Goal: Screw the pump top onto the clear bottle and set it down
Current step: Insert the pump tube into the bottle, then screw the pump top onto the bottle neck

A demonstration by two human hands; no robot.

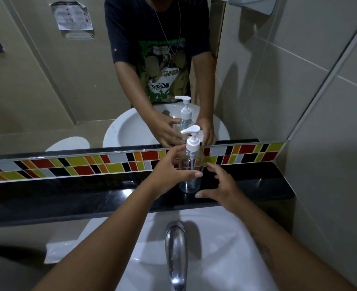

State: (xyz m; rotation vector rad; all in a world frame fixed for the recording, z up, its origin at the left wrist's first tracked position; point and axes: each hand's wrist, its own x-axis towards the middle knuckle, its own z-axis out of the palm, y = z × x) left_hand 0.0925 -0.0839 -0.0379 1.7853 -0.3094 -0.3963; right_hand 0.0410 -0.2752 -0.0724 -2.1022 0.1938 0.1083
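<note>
The clear bottle (191, 164) stands upright on the black shelf (246, 183) above the sink, with the white pump top (192, 139) seated on its neck and its nozzle pointing left. My left hand (171, 169) wraps the bottle from the left, thumb across its front and fingers at its left shoulder. Just right of the bottle's base, my right hand (221, 185) has its fingers spread and holds nothing; a small gap separates it from the bottle. The mirror behind repeats the bottle and both hands.
A chrome tap (176, 253) rises over the white sink (226, 238) below my arms. A band of coloured tiles (79, 164) runs behind the shelf under the mirror (47, 91). A tiled wall (330, 143) closes the right side.
</note>
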